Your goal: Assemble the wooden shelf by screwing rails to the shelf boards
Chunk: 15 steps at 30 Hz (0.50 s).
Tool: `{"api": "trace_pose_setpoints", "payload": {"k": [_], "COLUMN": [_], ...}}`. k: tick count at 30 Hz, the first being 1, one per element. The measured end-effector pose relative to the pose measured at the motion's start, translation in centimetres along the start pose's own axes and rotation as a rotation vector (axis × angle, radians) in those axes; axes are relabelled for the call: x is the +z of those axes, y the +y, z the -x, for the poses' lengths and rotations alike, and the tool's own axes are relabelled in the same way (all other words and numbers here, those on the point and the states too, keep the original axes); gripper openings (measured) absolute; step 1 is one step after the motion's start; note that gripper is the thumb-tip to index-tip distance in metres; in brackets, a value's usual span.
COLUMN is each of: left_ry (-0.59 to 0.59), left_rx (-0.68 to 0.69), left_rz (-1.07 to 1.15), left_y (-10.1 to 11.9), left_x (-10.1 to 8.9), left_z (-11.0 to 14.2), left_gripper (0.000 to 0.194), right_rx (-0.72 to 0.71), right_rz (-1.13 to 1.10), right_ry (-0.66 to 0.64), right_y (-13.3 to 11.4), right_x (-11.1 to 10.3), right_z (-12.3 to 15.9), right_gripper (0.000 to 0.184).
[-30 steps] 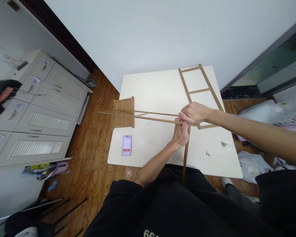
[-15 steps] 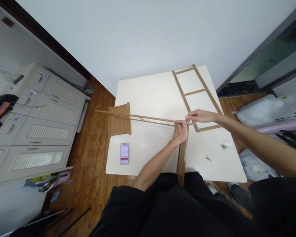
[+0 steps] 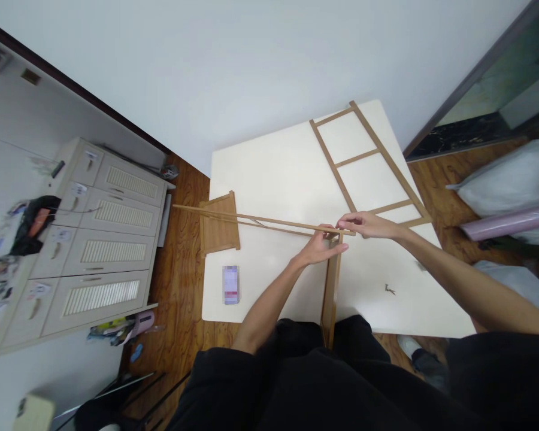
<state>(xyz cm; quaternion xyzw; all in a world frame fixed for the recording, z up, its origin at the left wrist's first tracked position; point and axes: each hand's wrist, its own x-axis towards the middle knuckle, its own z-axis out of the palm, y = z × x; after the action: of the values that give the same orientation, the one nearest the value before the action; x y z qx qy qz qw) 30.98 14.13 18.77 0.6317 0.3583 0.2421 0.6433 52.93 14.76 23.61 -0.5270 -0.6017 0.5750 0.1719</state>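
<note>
A narrow wooden ladder-shaped frame is held on edge across the white table, its far end reaching left past a slatted wooden panel. A wooden board meets the frame near its right end and runs down toward my lap. My left hand is around this joint, fingers behind the frame's rail and thumb stretched across the board's end. Just to the right, my right hand pinches fingertips together at the rail's end; anything between them is too small to make out.
Another wooden ladder-shaped frame lies flat at the table's back right. Small metal pieces lie at the front right, and a phone at the front left. A white cabinet stands left; plastic-wrapped things lie on the floor right.
My right hand has come off its overlapping hold beside the left hand and now pinches at the rail's end. My left hand's grip has loosened, thumb extended. The view has shifted.
</note>
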Motion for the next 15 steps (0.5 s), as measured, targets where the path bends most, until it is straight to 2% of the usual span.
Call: {"api": "trace_pose_setpoints", "payload": {"k": [4,8,15], "left_ry": [0.044,0.106,0.161], "left_rx": [0.068,0.098,0.056], "left_rz": [0.048,0.071,0.062], "left_y": [-0.3,-0.9,-1.5], "left_x": [0.8,1.8,2.3], "left_z": [0.6,1.0,1.2], "left_gripper": [0.048,0.047,0.049], "right_rx": [-0.062,-0.020,0.025], "right_rz": [-0.042,-0.005,0.177], "right_ry": [-0.081,-0.134,-0.187], "right_y": [0.5,1.0,0.0], "right_x": [-0.5,-1.3,-2.6], "right_z": [0.4,-0.5,-0.9], "right_gripper": [0.058,0.058,0.058]}}
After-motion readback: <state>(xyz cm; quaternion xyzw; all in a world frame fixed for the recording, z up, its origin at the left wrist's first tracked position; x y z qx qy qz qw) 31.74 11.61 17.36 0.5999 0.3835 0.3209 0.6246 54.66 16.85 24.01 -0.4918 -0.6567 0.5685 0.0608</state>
